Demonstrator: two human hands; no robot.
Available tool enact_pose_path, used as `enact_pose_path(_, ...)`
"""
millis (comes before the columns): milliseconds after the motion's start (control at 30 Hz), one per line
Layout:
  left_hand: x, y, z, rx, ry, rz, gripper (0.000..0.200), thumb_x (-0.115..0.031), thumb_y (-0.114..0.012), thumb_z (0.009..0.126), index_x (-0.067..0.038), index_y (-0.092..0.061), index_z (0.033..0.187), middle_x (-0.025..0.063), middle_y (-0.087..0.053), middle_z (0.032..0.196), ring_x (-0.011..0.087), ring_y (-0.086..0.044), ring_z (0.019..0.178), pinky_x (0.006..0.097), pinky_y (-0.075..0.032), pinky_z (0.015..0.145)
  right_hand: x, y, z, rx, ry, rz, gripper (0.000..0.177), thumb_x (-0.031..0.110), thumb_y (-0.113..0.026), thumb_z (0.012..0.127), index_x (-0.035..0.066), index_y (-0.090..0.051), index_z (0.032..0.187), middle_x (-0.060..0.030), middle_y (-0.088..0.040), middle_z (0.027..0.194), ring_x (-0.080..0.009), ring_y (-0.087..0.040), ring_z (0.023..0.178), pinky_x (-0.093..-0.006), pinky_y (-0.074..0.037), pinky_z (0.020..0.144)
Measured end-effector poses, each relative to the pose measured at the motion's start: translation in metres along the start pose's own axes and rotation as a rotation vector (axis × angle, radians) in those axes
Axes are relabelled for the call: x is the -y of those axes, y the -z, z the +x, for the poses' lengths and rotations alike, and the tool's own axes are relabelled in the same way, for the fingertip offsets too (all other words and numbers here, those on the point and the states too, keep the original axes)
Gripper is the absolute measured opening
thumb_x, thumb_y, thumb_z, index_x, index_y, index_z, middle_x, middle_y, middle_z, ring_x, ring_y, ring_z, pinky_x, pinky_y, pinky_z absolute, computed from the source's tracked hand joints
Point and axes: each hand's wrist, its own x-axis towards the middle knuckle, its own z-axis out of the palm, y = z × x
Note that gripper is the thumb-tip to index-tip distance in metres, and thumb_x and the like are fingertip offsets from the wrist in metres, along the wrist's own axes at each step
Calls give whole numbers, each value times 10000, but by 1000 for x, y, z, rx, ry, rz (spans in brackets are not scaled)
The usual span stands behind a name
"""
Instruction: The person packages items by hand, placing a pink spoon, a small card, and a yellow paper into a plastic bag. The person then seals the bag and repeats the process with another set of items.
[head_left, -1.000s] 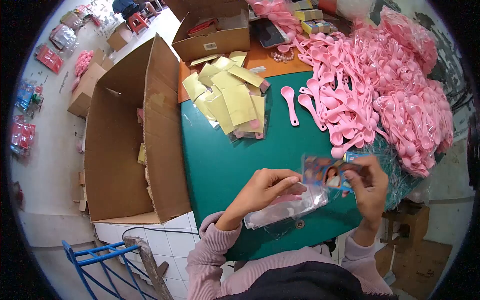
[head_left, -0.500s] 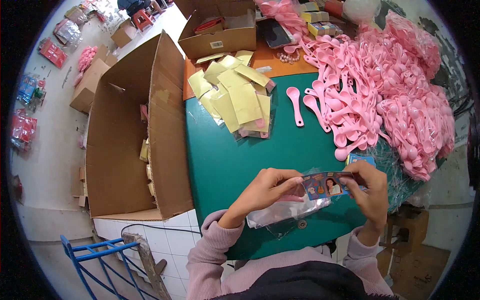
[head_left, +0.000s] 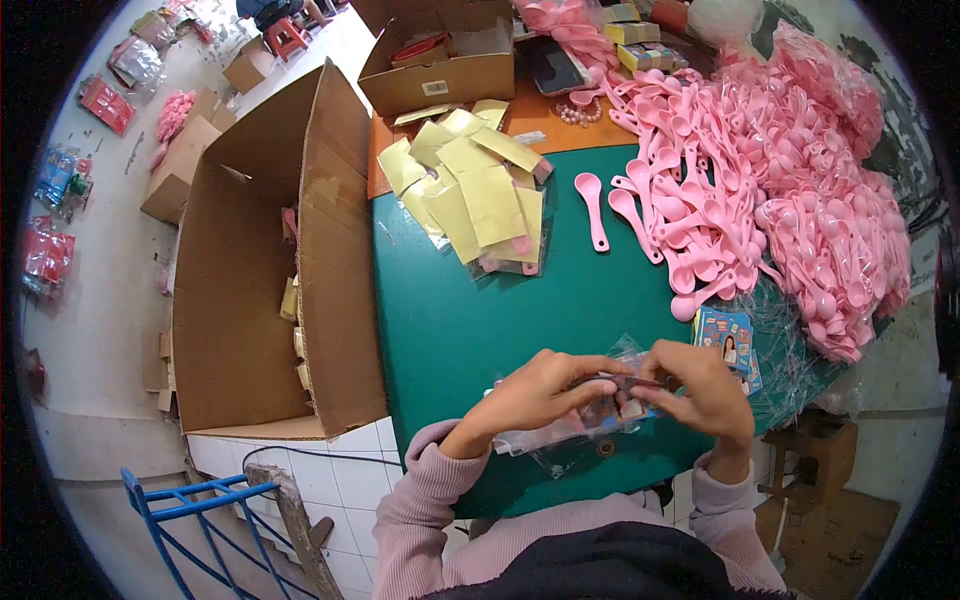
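Observation:
My left hand (head_left: 548,393) and my right hand (head_left: 708,392) meet over the front of the table, fingers closed on a small printed card (head_left: 630,382). It is turned nearly edge-on, so its picture is mostly hidden. Under my hands lie clear plastic bags (head_left: 530,438), partly covered. Just beyond my right hand rests a stack of blue printed cards (head_left: 730,335). One pink measuring spoon (head_left: 593,212) lies alone on the green tabletop (head_left: 460,330), left of a big heap of pink spoons (head_left: 690,190).
Yellow-backed packets (head_left: 480,195) are piled at the back left. A tall open carton (head_left: 345,270) stands along the table's left side, and a smaller box (head_left: 437,75) sits behind the packets. A blue metal frame (head_left: 190,500) is at lower left. A person (head_left: 265,10) sits far back.
The card has tipped from facing me to nearly edge-on. My right hand has moved left and closer to my left hand, uncovering more of the blue card stack.

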Motion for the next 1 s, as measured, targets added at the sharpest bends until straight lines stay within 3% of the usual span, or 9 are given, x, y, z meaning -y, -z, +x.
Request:
enact_pose_path(100,-7,1,-2,28,-49,27,298,-202,-510,886,-81,-553,1156,143,-645,753,199,-637,626,285,-492,585,-1,-2,2,57,68,13,170,53,-667,732,-6,-518,793,-106,-540,675,-206,-545,577,-295,-434,529)
enact_pose_path(167,-9,4,-3,-2,78,34,328,-198,-512,890,-104,-522,1205,100,-658,803,124,-627,639,276,-509,559,1,0,-2,-78,-93,65,175,61,-668,733,-6,-517,791,-105,-539,678,-209,-546,577,-293,-432,525)
enact_pose_path(333,-1,3,0,-10,-123,212,328,-250,-534,878,-105,-549,1172,108,-624,656,128,-615,544,274,-468,495,0,-10,2,-43,33,11,170,49,-666,725,-8,-510,763,-95,-532,684,-185,-539,578,-290,-423,513)
enact_pose_path(400,-4,1,-1,-155,-65,386,305,-288,-540,872,-80,-598,1087,108,-593,590,139,-610,519,281,-456,479,-1,-11,0,-110,2,14,166,41,-663,723,-8,-509,762,-92,-528,685,-185,-535,576,-288,-417,508)
enact_pose_path(533,-1,11,-1,-129,18,339,287,-308,-534,874,-50,-653,910,106,-584,576,149,-607,505,279,-452,474,1,-14,-1,-236,-11,3,151,23,-655,723,-8,-512,759,-85,-512,681,-184,-510,556,-285,-408,500)
enact_pose_path(667,-2,12,2,-111,-20,311,295,-309,-528,877,-42,-651,901,102,-582,574,143,-614,519,265,-461,477,-3,-18,2,-154,35,17,155,29,-654,729,-8,-508,770,-93,-502,672,-185,-505,551,-294,-412,506)
enact_pose_path(767,-2,4,6,-26,-34,278,295,-314,-535,870,-43,-645,905,107,-590,585,159,-615,519,272,-455,473,-5,-12,7,-25,76,7,168,44,-659,732,-8,-507,782,-97,-507,672,-186,-518,563,-294,-416,511)
enact_pose_path(867,-2,-1,8,-131,-106,273,302,-326,-544,859,-39,-633,885,114,-600,600,194,-617,525,285,-458,484,-4,-8,9,-11,25,99,180,59,-664,734,-9,-508,794,-99,-516,674,-181,-524,565,-286,-418,510)
enact_pose_path(1000,-2,6,8,-191,-157,469,310,-338,-573,835,-31,-615,857,149,-558,581,262,-566,490,319,-414,457,-6,-5,7,-122,-56,106,173,60,-666,733,-8,-517,790,-90,-523,664,-168,-521,548,-275,-416,499)
